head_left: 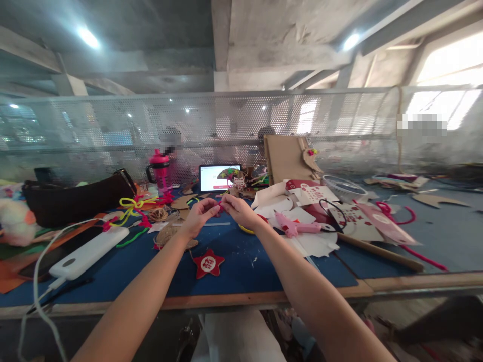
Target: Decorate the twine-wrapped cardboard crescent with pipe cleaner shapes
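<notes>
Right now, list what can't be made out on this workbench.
Head view:
Whatever the left hand and right hand pinch: their fingers hide it, only pink shows.
Yellow object: the right hand covers most of it.
Tablet screen text: too small.

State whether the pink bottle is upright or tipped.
Upright: the pink bottle stands straight up, not leaning, at the far side of the blue table.

A small magenta piece [219,207], likely pipe cleaner but too small to tell, is pinched up in the air between the left grip [199,217] and right grip [238,211], above the middle of the blue-topped table [241,261].
</notes>
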Available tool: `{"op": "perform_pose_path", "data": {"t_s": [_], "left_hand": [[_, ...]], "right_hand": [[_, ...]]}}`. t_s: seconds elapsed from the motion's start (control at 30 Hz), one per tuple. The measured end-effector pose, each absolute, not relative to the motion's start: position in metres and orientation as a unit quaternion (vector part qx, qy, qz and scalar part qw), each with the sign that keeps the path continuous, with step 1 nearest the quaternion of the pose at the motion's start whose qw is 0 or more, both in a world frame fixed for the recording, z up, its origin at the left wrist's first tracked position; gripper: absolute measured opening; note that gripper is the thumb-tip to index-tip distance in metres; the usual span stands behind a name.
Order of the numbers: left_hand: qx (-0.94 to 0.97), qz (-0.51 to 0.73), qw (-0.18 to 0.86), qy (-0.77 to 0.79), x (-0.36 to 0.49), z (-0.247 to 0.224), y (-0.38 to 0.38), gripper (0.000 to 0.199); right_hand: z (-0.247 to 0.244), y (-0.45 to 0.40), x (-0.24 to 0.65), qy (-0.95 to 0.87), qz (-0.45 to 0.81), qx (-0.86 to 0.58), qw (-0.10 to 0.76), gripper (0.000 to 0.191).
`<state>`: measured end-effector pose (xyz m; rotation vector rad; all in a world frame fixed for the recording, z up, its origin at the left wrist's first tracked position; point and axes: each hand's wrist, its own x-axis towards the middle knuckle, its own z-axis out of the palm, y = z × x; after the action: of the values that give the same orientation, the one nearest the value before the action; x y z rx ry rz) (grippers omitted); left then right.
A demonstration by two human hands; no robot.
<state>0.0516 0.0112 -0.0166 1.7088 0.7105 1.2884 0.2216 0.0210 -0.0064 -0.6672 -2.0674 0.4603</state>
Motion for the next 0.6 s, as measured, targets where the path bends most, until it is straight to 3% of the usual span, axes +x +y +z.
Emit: {"op": "perform_pose_path", "data": {"t_s": [0.37,0.6], "left_hand": [[0.699,0.506,0.420,0.280,0.049,-0.014,0.008,0.020],[0.706,0.476,0.444,0.279,0.044,-0.017,0.012,0.010]], "right_hand": [[-0.010,0.028,0.228,-0.829,0.251,-0.260,0.426,0.029],[-0.004,0.027,0.234,-0.873,0.267,-0.232,0.336,0.025]]}}
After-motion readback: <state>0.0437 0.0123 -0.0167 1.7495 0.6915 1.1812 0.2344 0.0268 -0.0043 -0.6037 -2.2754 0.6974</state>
